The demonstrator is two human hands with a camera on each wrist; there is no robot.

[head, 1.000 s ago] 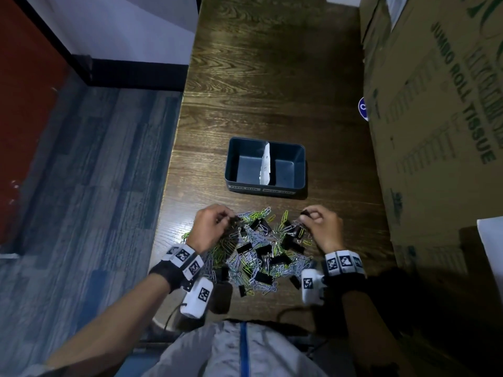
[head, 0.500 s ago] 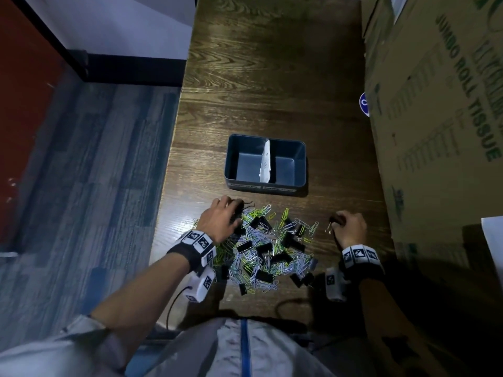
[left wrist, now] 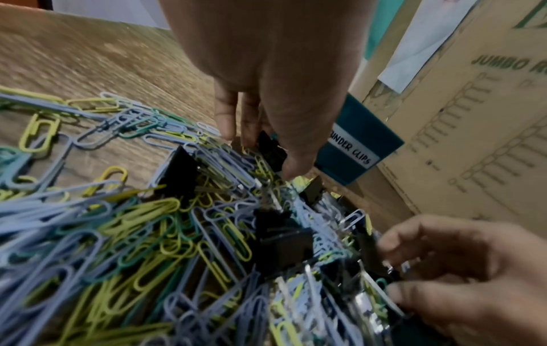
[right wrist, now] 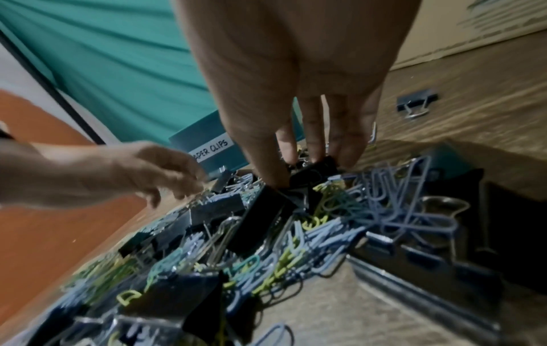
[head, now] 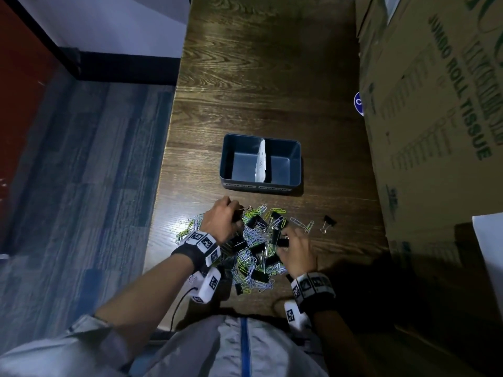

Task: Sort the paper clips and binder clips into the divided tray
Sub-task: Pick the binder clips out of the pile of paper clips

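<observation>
A mixed pile (head: 253, 251) of blue, green and yellow paper clips and black binder clips lies on the wooden table. Behind it stands the dark blue tray (head: 223, 161), split by a white card divider (head: 260, 161), with both halves bare. My left hand (head: 236, 217) is at the pile's far left and pinches a black binder clip (left wrist: 271, 149). At the pile's right side, my right hand (head: 285, 242) has its thumb and fingers curled round another black binder clip (right wrist: 315, 171). One binder clip (head: 328, 223) lies alone to the right of the pile.
Large cardboard boxes (head: 435, 131) wall off the table's right side. The table's left edge (head: 163, 186) drops to a blue carpeted floor. The tray's front wall carries the labels "PAPER CLIPS" (right wrist: 210, 149) and "BINDER CLIPS" (left wrist: 353, 149). Bare wood stretches behind the tray.
My right hand carried a binder clip out to the right, left it on the table, and came back to the pile's right side. My left hand stayed at the pile's far left.
</observation>
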